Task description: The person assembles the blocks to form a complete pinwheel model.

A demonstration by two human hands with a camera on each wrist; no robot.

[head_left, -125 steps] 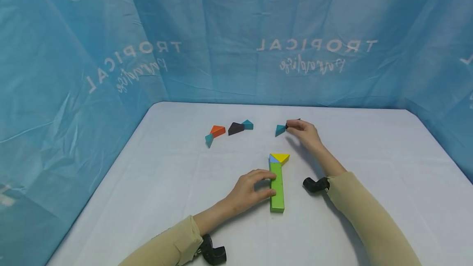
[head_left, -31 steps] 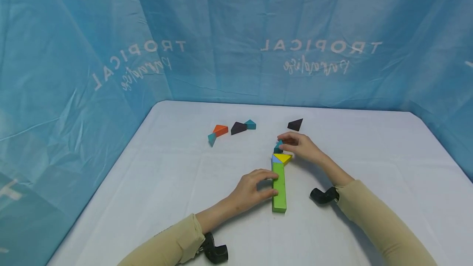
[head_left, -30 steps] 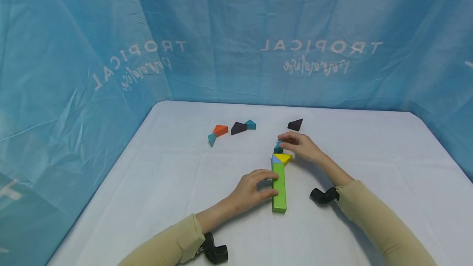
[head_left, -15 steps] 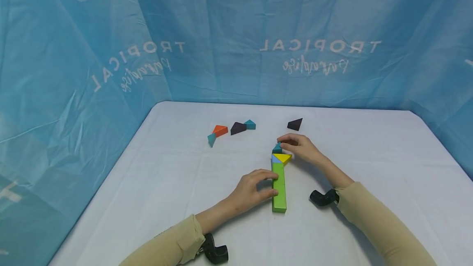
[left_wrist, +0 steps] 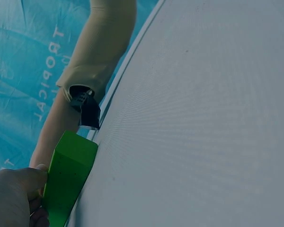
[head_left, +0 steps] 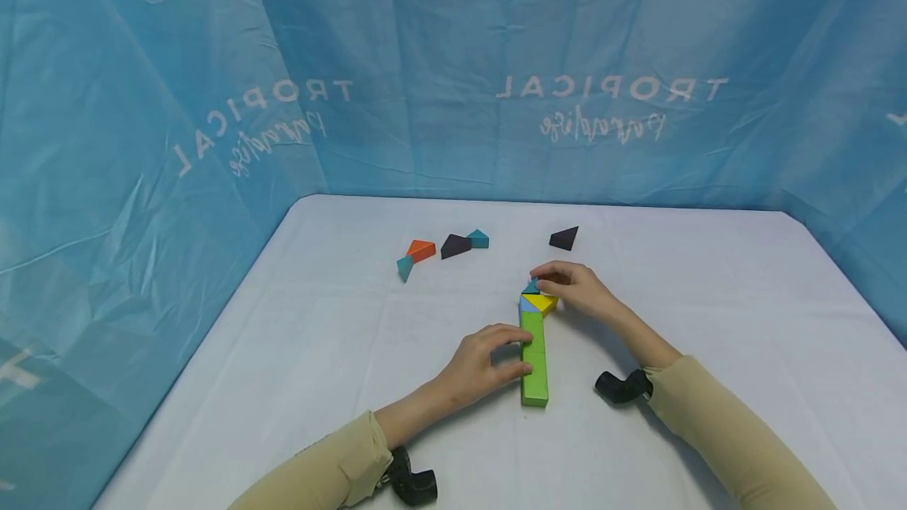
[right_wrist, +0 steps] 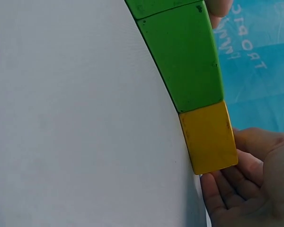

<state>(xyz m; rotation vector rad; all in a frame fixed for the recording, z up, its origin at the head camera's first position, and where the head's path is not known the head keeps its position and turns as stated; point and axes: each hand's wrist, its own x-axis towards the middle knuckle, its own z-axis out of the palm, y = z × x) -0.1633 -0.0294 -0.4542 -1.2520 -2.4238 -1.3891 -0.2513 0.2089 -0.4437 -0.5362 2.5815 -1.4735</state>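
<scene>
Two green blocks (head_left: 534,384) lie end to end in a column in the head view. At their far end sit a light blue triangular block (head_left: 527,305) and a yellow triangular block (head_left: 541,301). My right hand (head_left: 575,287) pinches a small teal triangular block (head_left: 530,288) between thumb and fingers, right behind the yellow one. With thumb and fingertips spread apart, my left hand (head_left: 471,360) touches the left side and top edge of the green blocks. In the right wrist view, the yellow block (right_wrist: 208,137) hides the teal block and some fingertips.
A dark four-sided block (head_left: 564,238) lies behind my right hand. Further left are another dark block (head_left: 456,246), a teal triangle (head_left: 479,239), an orange block (head_left: 422,250) and a teal piece (head_left: 405,267). A blue printed curtain (head_left: 439,85) surrounds the white table (head_left: 340,337).
My right hand has brought the teal triangular block from beside the right dark block toward me, up to the back of the yellow and light blue pieces. My left hand has stayed put.
</scene>
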